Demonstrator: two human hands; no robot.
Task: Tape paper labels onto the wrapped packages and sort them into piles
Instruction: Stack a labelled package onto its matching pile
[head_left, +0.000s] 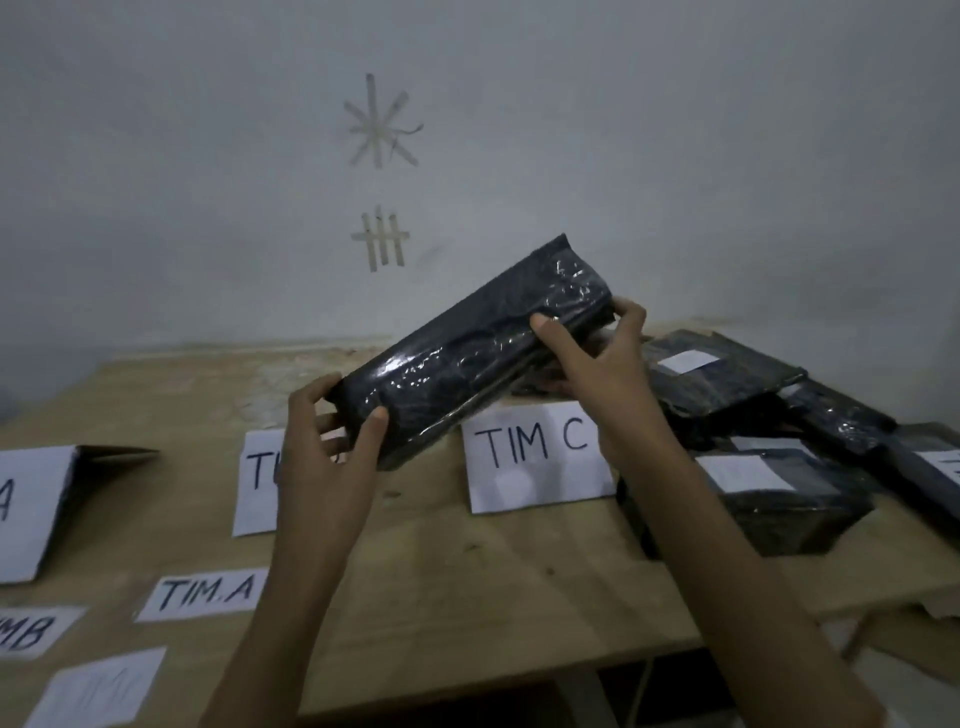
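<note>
Near edge of desk (467, 571): three small paper slips lie flat: the TIM.A slip (208, 595), a slip ending in MB (31, 631) and a faint slip (98, 688) whose writing is illegible.

Above the desk: the wrapped package (467, 358), black and glossy, is held clear of the surface and tilted, right end high. The left hand (332, 431) grips its lower end, thumb on the near face and fingers (311, 395) curled behind. The right hand (597, 364) grips the upper half the same way. No label shows on the face in view; the far face is hidden.

Beneath it: the TIM C sheet (535, 457) and a second sheet (254, 483), partly covered by the left hand. A sheet ending in A (26, 514) lies at far left.

Right side: a pile of packages (753, 467), several bearing white labels.

Assessment: the package appears to be unlabelled. Recommend checking the hidden face first, then laying the package flat on bare desk rather than labelling it in the air. The film is creased and shiny, so the flattest stretch should take the slip, with tape pressed down across the slip's edges. Keep it apart from the labelled pile until done.
</note>
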